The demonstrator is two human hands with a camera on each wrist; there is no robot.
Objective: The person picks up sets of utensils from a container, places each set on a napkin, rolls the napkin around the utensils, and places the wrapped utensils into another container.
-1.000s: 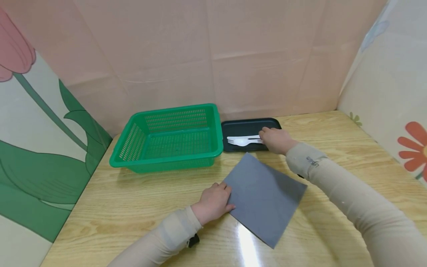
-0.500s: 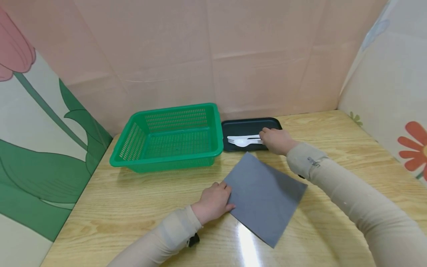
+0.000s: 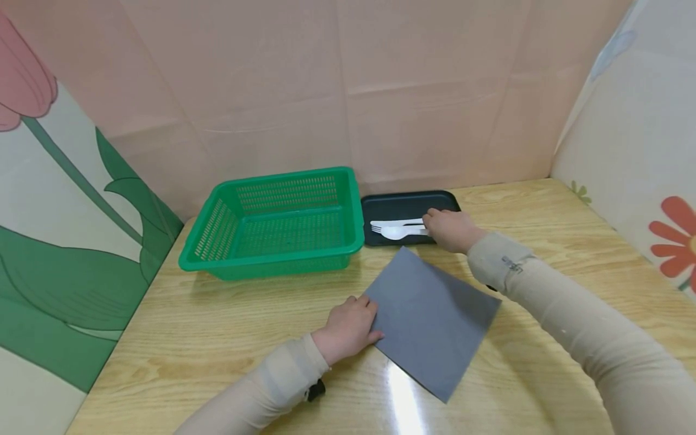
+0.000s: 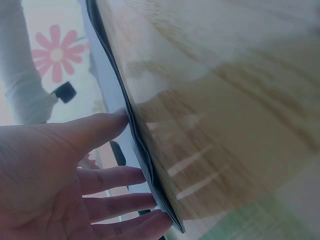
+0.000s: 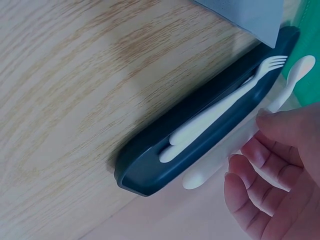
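Note:
Thumb and fingers of my right hand (image 3: 451, 229) pinch a white spoon (image 5: 220, 152) by its handle, close over a dark tray (image 3: 394, 205) at the back. A white fork (image 5: 225, 107) lies in that tray across another slim white utensil (image 5: 170, 154), which in the head view looks like a knife. In the foreground, a grey square sheet (image 3: 435, 326), layered at its edge, lies turned cornerwise on the table. My left hand (image 3: 348, 329) rests on its left edge; in the left wrist view the thumb and spread fingertips touch the layered edge (image 4: 142, 150).
A green slotted basket (image 3: 288, 263) with nothing in it stands left of the tray, its rim right beside it. Behind both hangs a pinkish sheet (image 3: 348, 90). Flower-printed panels (image 3: 54, 241) stand at the left and right of the wooden table (image 3: 217, 338).

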